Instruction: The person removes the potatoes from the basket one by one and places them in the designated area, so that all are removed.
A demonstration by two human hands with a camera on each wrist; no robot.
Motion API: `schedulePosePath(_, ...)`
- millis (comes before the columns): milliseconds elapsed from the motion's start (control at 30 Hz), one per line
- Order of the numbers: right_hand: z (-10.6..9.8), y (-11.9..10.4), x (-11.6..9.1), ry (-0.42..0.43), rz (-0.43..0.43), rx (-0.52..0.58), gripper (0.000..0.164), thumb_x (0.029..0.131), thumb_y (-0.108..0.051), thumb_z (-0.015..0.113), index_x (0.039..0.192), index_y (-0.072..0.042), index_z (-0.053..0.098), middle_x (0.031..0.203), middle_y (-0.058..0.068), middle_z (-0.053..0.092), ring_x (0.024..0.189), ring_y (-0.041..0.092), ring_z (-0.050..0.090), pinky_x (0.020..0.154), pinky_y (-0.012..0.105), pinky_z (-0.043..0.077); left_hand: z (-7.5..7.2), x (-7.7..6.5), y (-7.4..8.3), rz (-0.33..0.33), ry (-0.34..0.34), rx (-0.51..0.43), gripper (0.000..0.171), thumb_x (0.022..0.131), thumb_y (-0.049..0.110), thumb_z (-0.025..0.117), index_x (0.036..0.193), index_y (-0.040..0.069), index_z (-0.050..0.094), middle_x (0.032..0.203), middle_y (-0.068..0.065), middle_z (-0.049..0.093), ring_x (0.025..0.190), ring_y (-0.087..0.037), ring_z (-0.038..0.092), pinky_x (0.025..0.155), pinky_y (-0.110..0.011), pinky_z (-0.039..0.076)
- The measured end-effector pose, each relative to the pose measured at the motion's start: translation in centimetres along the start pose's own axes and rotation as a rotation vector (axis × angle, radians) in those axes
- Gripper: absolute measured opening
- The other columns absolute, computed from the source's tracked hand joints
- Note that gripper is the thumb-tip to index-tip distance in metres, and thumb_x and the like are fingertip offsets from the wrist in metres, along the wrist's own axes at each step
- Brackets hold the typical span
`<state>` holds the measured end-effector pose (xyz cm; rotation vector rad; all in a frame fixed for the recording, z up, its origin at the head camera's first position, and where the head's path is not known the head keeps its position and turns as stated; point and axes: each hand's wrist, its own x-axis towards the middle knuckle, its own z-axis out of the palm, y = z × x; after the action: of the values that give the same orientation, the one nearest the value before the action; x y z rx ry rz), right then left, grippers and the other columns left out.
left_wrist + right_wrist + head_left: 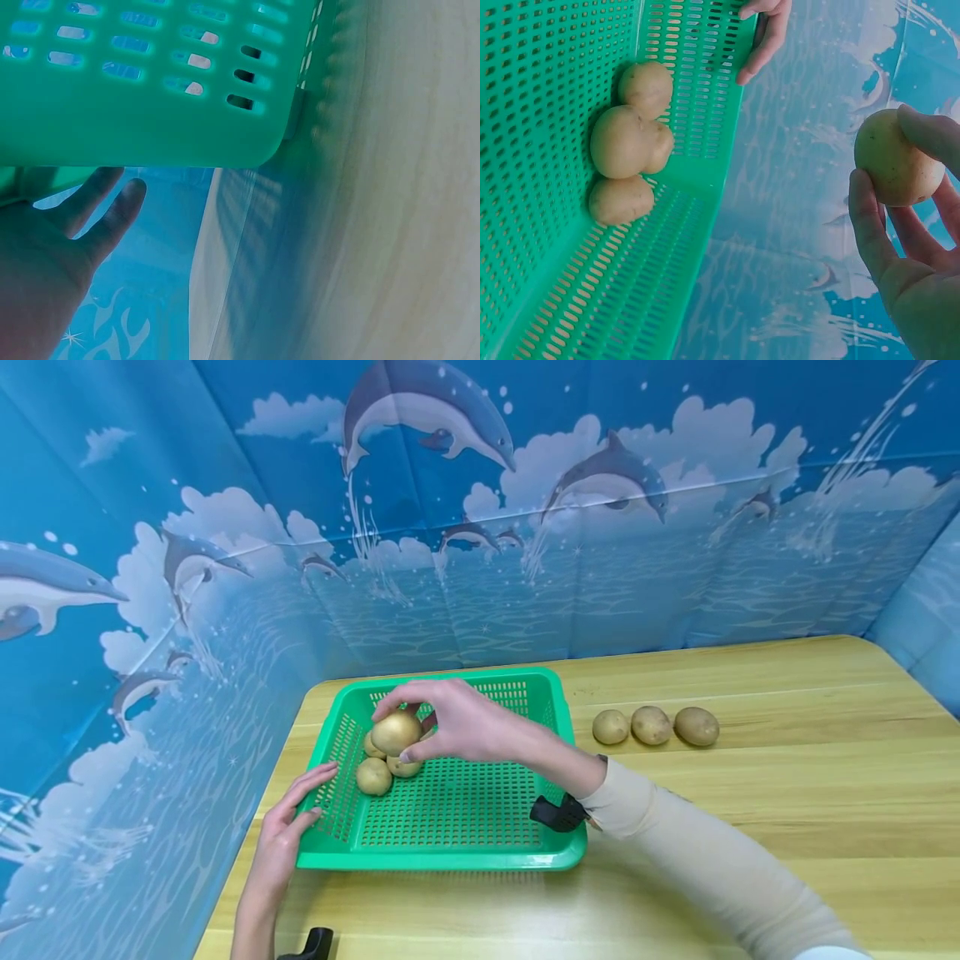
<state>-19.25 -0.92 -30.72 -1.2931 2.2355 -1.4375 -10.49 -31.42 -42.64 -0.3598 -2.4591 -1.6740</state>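
A potato [396, 732] is held up over the left part of a green basket [442, 862], clear of the other potatoes. The right hand [465, 718] has it pinched between the thumb and curled fingers, spread about as wide as the potato itself. Below, 4 potatoes [622, 142] lie in a close cluster on the basket's slotted floor, near its left wall. The left hand [281, 839] rests at the left rim, its fingers fairly straight and the thumb set apart from them, touching the basket; in the left wrist view 2 fingers show outside the wall. The basket stands on a wood-grain table [795, 793]. To the right of the basket, 3 potatoes [651, 725] lie in a row, close together. A beige sleeve [697, 843] covers the right forearm, and a black device [558, 814] sits at that wrist. Behind hangs a blue curtain [465, 602] with printed dolphins, clouds and waves.
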Motion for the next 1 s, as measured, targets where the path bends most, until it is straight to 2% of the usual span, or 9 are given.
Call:
schedulePosePath(367,-1.2,-0.5,-2.2,0.043,-0.031,-0.015,0.045,0.081,-0.005,0.08,0.12,-0.022,0.064,0.123,-0.014,0.059,0.1,0.007,0.063,0.083,0.025,0.053,-0.1,0.0,-0.2,0.011,0.003,0.0,0.052,0.091,-0.016,0.041,0.139,-0.001,0.052,0.149,-0.012,0.043,0.145,-0.018,0.026,0.11,-0.021,0.021)
schedulePosePath(533,-2.1,-0.4,-3.3,0.045,-0.032,0.002,0.047,0.08,-0.007,0.081,0.121,-0.024,0.064,0.123,-0.014,0.059,0.101,0.007,0.063,0.084,0.027,0.053,0.0,0.0,-0.2,0.004,0.003,0.001,0.052,0.091,-0.016,0.041,0.139,0.0,0.052,0.149,-0.011,0.044,0.145,-0.02,0.026,0.11,-0.024,0.021)
schedulePosePath(733,-3.2,0.0,-4.6,0.068,-0.043,-0.004,0.048,0.08,-0.01,0.081,0.122,-0.025,0.063,0.122,-0.013,0.06,0.104,0.009,0.061,0.084,0.028,0.054,-0.1,-0.1,-0.2,0.006,0.003,0.003,0.052,0.091,-0.016,0.041,0.139,0.0,0.052,0.149,-0.011,0.044,0.145,-0.02,0.026,0.11,-0.021,0.021)
schedulePosePath(1000,-4.4,1.1,-6.6,0.116,-0.031,0.007,0.049,0.078,-0.004,0.082,0.12,-0.022,0.064,0.121,-0.008,0.061,0.107,0.012,0.058,0.084,0.03,0.054,-0.1,-0.1,-0.2,0.013,-0.002,0.002,0.052,0.091,-0.016,0.04,0.139,0.0,0.052,0.149,-0.012,0.044,0.145,-0.02,0.026,0.109,-0.019,0.021)
